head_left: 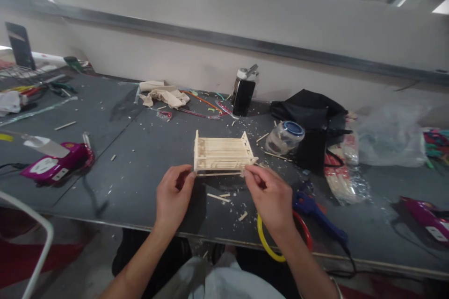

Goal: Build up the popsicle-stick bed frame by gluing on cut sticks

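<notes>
At the near edge of a small wooden stick model (222, 149), the left hand (173, 194) and the right hand (271, 194) sit apart, each with thumb and forefinger pinched at one of its near corners. The model stands upright on the dark table (140, 196), in front of the person. Loose sticks (218, 197) lie between the hands. Beside the right forearm is a red and yellow ring (264, 238), with a blue glue gun (321, 217) to its right. Farther out are a clear jar with a blue lid (285, 138), a black bag (308, 112), a propped phone (243, 97), crumpled cloth (166, 96) and, far left, a purple tool (58, 163).
</notes>
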Action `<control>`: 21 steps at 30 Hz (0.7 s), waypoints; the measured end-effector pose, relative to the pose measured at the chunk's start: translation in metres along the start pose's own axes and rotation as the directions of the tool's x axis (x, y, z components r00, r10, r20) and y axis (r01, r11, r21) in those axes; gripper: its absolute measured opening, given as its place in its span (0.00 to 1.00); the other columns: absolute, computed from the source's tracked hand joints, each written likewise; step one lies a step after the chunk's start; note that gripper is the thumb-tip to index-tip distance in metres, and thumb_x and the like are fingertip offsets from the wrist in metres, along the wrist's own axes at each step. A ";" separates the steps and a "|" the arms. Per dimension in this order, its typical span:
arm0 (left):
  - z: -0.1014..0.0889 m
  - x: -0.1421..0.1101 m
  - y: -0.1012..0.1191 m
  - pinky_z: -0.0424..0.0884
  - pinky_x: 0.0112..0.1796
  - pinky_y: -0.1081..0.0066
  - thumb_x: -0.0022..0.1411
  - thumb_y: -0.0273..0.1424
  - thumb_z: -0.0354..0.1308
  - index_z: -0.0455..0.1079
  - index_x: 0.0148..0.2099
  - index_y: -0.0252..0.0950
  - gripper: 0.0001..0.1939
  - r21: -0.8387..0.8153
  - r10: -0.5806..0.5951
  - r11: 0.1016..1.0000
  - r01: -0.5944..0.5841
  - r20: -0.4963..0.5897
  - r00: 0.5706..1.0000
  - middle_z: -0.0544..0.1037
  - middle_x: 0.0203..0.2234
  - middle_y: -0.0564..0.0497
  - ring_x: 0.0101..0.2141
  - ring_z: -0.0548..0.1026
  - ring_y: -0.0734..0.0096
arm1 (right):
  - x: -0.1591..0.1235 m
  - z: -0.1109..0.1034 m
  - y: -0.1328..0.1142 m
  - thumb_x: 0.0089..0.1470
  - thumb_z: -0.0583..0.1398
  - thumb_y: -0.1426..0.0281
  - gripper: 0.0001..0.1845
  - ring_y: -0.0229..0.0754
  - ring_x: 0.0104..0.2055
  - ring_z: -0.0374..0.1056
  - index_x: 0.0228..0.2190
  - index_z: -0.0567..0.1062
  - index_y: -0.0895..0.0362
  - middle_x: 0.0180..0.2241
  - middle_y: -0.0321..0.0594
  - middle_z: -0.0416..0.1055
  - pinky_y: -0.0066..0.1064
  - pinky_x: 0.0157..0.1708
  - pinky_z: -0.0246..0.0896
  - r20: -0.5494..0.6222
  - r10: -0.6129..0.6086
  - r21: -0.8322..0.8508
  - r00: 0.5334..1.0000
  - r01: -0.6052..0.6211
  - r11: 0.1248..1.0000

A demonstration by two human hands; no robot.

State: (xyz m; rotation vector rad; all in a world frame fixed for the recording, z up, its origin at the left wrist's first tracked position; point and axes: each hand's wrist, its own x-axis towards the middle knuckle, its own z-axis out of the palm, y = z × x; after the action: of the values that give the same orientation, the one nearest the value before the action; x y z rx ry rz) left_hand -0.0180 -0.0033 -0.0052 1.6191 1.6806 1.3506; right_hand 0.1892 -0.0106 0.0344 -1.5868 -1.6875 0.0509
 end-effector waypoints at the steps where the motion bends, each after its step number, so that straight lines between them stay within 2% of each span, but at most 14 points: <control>1: -0.002 -0.004 0.004 0.67 0.32 0.73 0.60 0.32 0.56 0.72 0.38 0.37 0.06 0.021 0.023 1.000 -0.022 -0.037 0.999 0.75 0.31 0.52 0.31 0.72 0.72 | 0.000 0.002 0.001 0.56 0.57 0.67 0.10 0.36 0.25 0.64 0.32 0.78 0.56 0.25 0.35 0.70 0.28 0.30 0.58 -0.002 -0.005 -0.008 1.000 0.005 1.000; 3: -0.002 -0.013 0.013 0.67 0.34 0.74 0.61 0.31 0.55 0.73 0.38 0.37 0.06 0.053 0.097 0.994 -0.094 -0.051 0.994 0.75 0.30 0.53 0.31 0.72 0.73 | 0.001 0.004 0.002 0.56 0.57 0.68 0.10 0.36 0.25 0.64 0.32 0.78 0.56 0.25 0.35 0.71 0.28 0.30 0.58 0.003 -0.008 -0.015 1.000 0.008 1.000; 5: 0.003 -0.023 0.025 0.68 0.33 0.75 0.62 0.29 0.54 0.73 0.40 0.38 0.07 0.028 0.167 0.986 -0.167 0.010 0.986 0.76 0.30 0.53 0.30 0.73 0.74 | 0.001 0.005 0.004 0.56 0.57 0.68 0.10 0.37 0.25 0.64 0.33 0.78 0.56 0.24 0.35 0.70 0.28 0.30 0.58 0.017 -0.005 -0.017 1.000 0.005 1.000; 9: 0.029 -0.034 0.042 0.70 0.38 0.74 0.63 0.28 0.53 0.72 0.47 0.37 0.11 -0.068 0.243 0.970 -0.235 0.133 0.961 0.79 0.35 0.50 0.35 0.76 0.72 | 0.002 0.006 0.007 0.56 0.56 0.68 0.10 0.37 0.26 0.65 0.33 0.78 0.56 0.24 0.36 0.71 0.28 0.31 0.58 0.030 -0.013 -0.018 0.999 0.014 1.000; 13: 0.053 -0.029 0.049 0.70 0.45 0.71 0.64 0.28 0.51 0.70 0.51 0.36 0.14 -0.097 0.210 0.975 -0.198 0.146 0.967 0.79 0.42 0.48 0.42 0.76 0.69 | 0.002 0.007 0.006 0.57 0.56 0.68 0.10 0.38 0.27 0.67 0.34 0.78 0.56 0.27 0.37 0.73 0.28 0.31 0.59 0.037 -0.034 -0.016 0.999 0.034 0.999; 15: 0.060 -0.025 0.051 0.70 0.44 0.69 0.64 0.29 0.51 0.69 0.52 0.37 0.15 -0.082 0.169 0.984 -0.158 0.146 0.975 0.78 0.44 0.47 0.43 0.76 0.67 | 0.002 0.008 0.004 0.57 0.55 0.68 0.11 0.38 0.28 0.68 0.34 0.77 0.57 0.27 0.38 0.74 0.28 0.32 0.60 0.049 -0.042 -0.024 0.998 0.043 0.999; 19: 0.067 -0.018 0.056 0.71 0.32 0.71 0.64 0.32 0.50 0.68 0.53 0.36 0.16 -0.054 0.058 0.997 -0.049 0.174 0.983 0.81 0.34 0.48 0.29 0.77 0.68 | 0.003 0.008 0.001 0.57 0.55 0.70 0.11 0.39 0.29 0.68 0.34 0.77 0.57 0.28 0.39 0.74 0.29 0.32 0.60 0.052 -0.038 -0.040 0.998 0.040 0.998; 21: 0.071 -0.014 0.057 0.70 0.30 0.72 0.64 0.33 0.51 0.68 0.52 0.35 0.16 -0.060 0.026 0.998 -0.016 0.172 0.985 0.80 0.28 0.49 0.25 0.76 0.69 | 0.003 0.008 0.002 0.57 0.55 0.70 0.11 0.39 0.29 0.68 0.34 0.77 0.57 0.28 0.39 0.74 0.29 0.33 0.60 0.046 -0.039 -0.036 0.998 0.041 0.999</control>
State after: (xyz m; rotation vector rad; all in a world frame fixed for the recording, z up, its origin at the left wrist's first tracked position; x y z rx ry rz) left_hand 0.0729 -0.0022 0.0090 1.6728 1.5134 1.2192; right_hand 0.1867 -0.0037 0.0302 -1.5889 -1.7635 0.0356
